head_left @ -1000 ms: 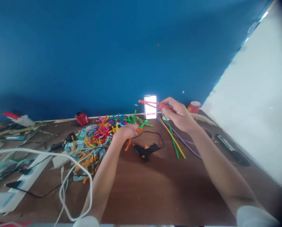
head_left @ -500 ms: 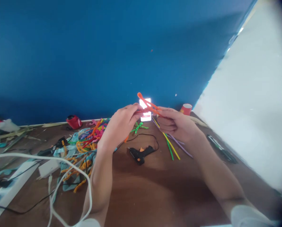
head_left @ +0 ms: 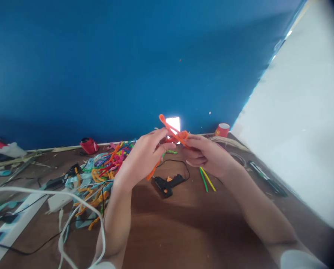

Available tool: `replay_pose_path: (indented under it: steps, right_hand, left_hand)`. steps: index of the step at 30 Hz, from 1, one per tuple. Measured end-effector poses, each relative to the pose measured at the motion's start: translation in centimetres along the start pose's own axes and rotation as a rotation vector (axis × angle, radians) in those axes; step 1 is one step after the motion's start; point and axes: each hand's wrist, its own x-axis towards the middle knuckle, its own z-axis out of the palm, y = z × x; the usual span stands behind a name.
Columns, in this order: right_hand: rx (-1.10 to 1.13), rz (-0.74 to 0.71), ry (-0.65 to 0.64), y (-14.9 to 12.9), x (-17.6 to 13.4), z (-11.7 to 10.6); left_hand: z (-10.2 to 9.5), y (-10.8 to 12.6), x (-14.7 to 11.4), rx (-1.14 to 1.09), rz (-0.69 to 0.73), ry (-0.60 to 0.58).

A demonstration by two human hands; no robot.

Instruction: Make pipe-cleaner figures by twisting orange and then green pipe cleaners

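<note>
The left hand [head_left: 146, 155], at the middle of the frame, is nearly closed, thumb and fingers pinched on a folded orange strip [head_left: 170, 129]. The right hand [head_left: 207, 153], just right of it, has its fingers curled in and holds the other end of the strip, which is raised above the tabletop [head_left: 167, 231] with its loop pointing to the upper left.

Behind the strip a phone [head_left: 173, 122] glows white, upright near the wall. Below the hands lies a black glue gun [head_left: 166, 186], with a green stem [head_left: 203, 180] and a yellow stem [head_left: 209, 180] to its right. The tabletop is dark brown and bare at lower centre. Left of centre a many-coloured pile [head_left: 118, 160] spreads over it; a white cable [head_left: 29, 189] loops across the lower left, past a power strip [head_left: 24, 220]. A red roll [head_left: 89, 147] stands at the back edge, a red cup [head_left: 223, 130] right of centre, and pens [head_left: 268, 179] lie at the right.

A blue wall [head_left: 127, 67] fills the upper frame, meeting a white wall [head_left: 301, 104] at upper right.
</note>
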Motion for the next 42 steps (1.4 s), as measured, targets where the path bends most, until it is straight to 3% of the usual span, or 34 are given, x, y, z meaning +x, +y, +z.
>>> replay_pose_path:
  steps: [3, 8, 16, 19, 23, 26, 29, 34, 42]
  right_hand:
    - [-0.045, 0.003, 0.04, 0.2, 0.2, 0.2]
    - [-0.096, 0.034, 0.032, 0.4, 0.2, 0.4]
    - [-0.203, -0.087, -0.044, 0.2, -0.1, 0.0]
    - [-0.422, -0.206, 0.017, 0.0, -0.4, 0.3]
    - [-1.029, -0.44, 0.268, 0.6, 0.0, 0.5]
    - [-1.463, -0.559, 0.494, 1.4, 0.6, 0.1]
    - [-1.751, -0.687, 0.59, 1.9, 1.0, -0.6]
    - [-1.771, -0.719, 0.638, 1.8, 1.1, -1.2]
    - [-1.844, -0.662, 0.514, 1.7, 1.4, -1.8]
  left_hand:
    - [0.5, -0.1, 0.1, -0.021, -0.038, 0.019]
    - [1.7, -0.3, 0.6, -0.318, -0.097, 0.1]
    - [2.4, -0.2, 0.8, -0.669, -0.047, 0.143]
    - [2.5, -0.1, 0.8, -0.668, -0.1, 0.185]
    - [2.9, -0.1, 0.9, -0.576, -0.141, 0.237]
    - [3.2, -0.4, 1.2, -0.542, -0.148, 0.203]
    - [3.5, -1.0, 1.4, -0.562, -0.143, 0.127]
    - [4.0, -1.6, 1.8, -0.63, -0.123, 0.076]
    - [4.3, -2.3, 2.1, -0.703, -0.13, 0.123]
